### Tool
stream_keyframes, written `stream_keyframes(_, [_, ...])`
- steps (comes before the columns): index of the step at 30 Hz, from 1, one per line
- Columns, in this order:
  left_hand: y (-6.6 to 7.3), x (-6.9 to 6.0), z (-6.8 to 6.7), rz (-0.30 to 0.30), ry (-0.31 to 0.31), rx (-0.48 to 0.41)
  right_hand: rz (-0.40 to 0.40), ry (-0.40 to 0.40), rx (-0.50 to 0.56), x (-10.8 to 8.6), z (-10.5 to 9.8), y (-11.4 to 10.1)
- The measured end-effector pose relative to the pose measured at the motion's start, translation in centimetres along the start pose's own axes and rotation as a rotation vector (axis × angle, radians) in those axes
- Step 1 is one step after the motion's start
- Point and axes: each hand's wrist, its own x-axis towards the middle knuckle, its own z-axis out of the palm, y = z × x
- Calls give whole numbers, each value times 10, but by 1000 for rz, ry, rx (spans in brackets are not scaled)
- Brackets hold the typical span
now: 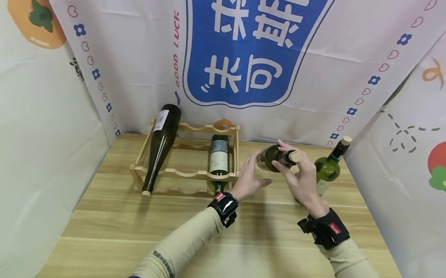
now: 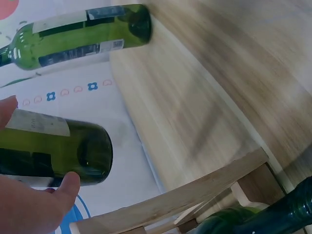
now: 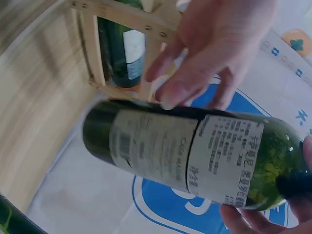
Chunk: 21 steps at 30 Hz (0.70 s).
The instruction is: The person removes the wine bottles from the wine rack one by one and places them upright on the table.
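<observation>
A corked green wine bottle (image 1: 271,157) is held tilted above the table, its cork pointing right. Around its shoulder and neck, my right hand (image 1: 303,178) grips it. Beside the base, my left hand (image 1: 248,178) has loosely bent fingers at the glass, its thumb standing apart in the head view. Pale printed labels on the bottle (image 3: 195,151) face the right wrist camera. Left of the hands is a wooden wine rack (image 1: 186,174). A dark bottle (image 1: 160,143) lies in its left end and a labelled green bottle (image 1: 219,159) in its right end.
Another corked green bottle (image 1: 328,169) stands upright on the table just right of my right hand. The light wood table (image 1: 234,259) extends toward me. A printed cloth (image 1: 144,66) hangs behind, with white side walls left and right.
</observation>
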Motion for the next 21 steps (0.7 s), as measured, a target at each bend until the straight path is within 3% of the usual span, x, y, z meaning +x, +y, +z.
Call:
stream_keyframes(9, [-3, -3, 5, 78, -14, 52, 200, -47, -74, 3, -16, -2])
stream_keyframes(17, [-3, -7, 9, 45, -51, 77, 375, -51, -32, 7, -19, 5])
stream_keyframes(21, [-4, -10, 12, 22, -67, 88, 445, -75, -3, 11, -21, -10])
